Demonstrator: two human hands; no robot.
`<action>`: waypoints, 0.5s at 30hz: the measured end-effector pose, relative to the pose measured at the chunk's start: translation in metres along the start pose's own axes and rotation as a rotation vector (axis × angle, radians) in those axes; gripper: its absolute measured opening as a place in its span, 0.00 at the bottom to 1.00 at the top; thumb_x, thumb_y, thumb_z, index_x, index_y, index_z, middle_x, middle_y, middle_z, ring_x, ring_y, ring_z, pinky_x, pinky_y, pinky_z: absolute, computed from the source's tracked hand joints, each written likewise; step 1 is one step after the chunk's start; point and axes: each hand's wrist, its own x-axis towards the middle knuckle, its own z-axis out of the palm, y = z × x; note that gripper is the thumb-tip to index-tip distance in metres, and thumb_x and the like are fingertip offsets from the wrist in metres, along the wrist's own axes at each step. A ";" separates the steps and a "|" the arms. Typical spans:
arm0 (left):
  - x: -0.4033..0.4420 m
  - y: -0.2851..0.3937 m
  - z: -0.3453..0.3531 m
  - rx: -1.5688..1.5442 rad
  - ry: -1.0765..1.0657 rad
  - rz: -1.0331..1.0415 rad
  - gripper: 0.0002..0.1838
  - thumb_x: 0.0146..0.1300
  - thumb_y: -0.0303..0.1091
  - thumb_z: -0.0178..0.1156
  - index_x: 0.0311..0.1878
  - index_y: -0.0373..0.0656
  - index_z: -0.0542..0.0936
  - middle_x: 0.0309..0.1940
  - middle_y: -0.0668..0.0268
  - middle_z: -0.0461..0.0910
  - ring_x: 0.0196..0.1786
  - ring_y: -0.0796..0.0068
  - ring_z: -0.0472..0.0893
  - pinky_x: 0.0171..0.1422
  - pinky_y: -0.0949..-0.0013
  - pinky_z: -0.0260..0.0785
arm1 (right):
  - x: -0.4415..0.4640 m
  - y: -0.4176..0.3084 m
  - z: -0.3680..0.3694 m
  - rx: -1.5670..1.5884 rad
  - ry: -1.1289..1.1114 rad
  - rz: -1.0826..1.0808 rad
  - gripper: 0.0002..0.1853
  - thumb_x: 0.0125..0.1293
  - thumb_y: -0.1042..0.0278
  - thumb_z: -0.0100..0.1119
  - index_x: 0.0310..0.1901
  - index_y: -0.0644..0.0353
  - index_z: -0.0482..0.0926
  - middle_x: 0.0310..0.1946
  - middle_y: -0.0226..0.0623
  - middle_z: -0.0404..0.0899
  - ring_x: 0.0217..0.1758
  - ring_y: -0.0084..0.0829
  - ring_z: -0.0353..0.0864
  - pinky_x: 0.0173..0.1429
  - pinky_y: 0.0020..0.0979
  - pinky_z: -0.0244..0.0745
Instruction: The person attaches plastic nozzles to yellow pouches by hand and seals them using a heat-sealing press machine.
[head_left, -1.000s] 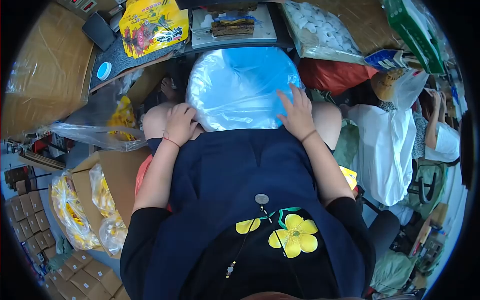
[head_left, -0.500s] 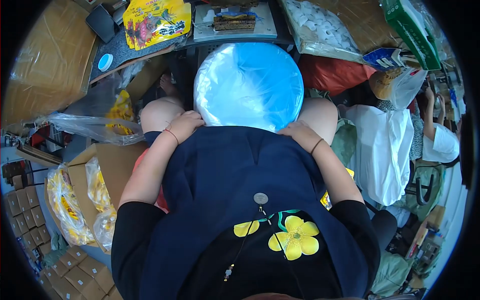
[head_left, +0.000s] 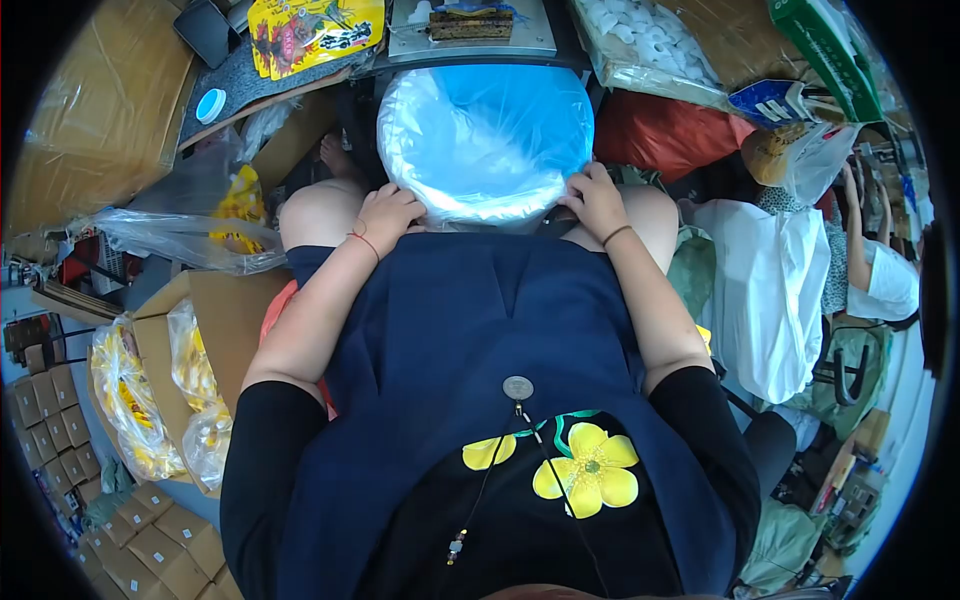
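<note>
A round blue tub lined with a clear plastic bag (head_left: 485, 140) stands between the knees, below the table edge. My left hand (head_left: 392, 212) is at its near left rim, fingers bent against the edge of the liner. At the near right rim, my right hand (head_left: 596, 200) has its fingers curled on the rim and liner. The undersides of both hands' fingertips are hidden. A dark blue apron (head_left: 480, 320) covers the lap just below the tub.
Yellow printed bags (head_left: 315, 35) and a blue-white round lid (head_left: 211, 106) lie on the left table. A metal plate (head_left: 400, 40) is ahead. An open carton (head_left: 240, 320) stands left, a white sack (head_left: 755, 300) right. Another person's arm (head_left: 857, 230) shows far right.
Both hands have moved forward from the lap edge onto the tub's near rim. The tub now tilts toward me, showing more of its inside, and the fingers have closed at the rim.
</note>
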 end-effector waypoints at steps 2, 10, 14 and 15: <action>-0.005 -0.015 0.022 -0.027 0.042 0.082 0.13 0.62 0.42 0.65 0.50 0.62 0.84 0.51 0.76 0.79 0.61 0.65 0.74 0.61 0.56 0.66 | -0.009 -0.001 0.007 -0.037 0.049 -0.028 0.10 0.55 0.68 0.75 0.34 0.57 0.81 0.45 0.48 0.74 0.51 0.52 0.79 0.55 0.46 0.78; -0.012 -0.007 0.033 0.055 -0.071 0.090 0.18 0.68 0.46 0.55 0.59 0.68 0.82 0.58 0.76 0.77 0.67 0.67 0.73 0.62 0.53 0.63 | -0.016 0.021 0.030 -0.327 0.026 -0.256 0.13 0.60 0.67 0.71 0.47 0.52 0.86 0.68 0.61 0.68 0.68 0.60 0.74 0.68 0.44 0.75; 0.000 0.008 0.044 0.205 -0.193 -0.017 0.17 0.69 0.47 0.56 0.59 0.69 0.84 0.61 0.75 0.78 0.68 0.69 0.73 0.63 0.53 0.65 | -0.016 0.001 0.038 -0.541 -0.130 -0.188 0.16 0.63 0.62 0.68 0.52 0.52 0.86 0.70 0.62 0.68 0.70 0.61 0.72 0.70 0.47 0.75; 0.003 0.008 0.041 0.184 -0.206 -0.034 0.17 0.69 0.46 0.56 0.58 0.69 0.84 0.62 0.74 0.78 0.68 0.69 0.74 0.64 0.53 0.66 | -0.013 0.000 0.041 -0.580 -0.112 -0.192 0.16 0.63 0.61 0.67 0.53 0.52 0.86 0.68 0.62 0.69 0.69 0.59 0.74 0.69 0.48 0.75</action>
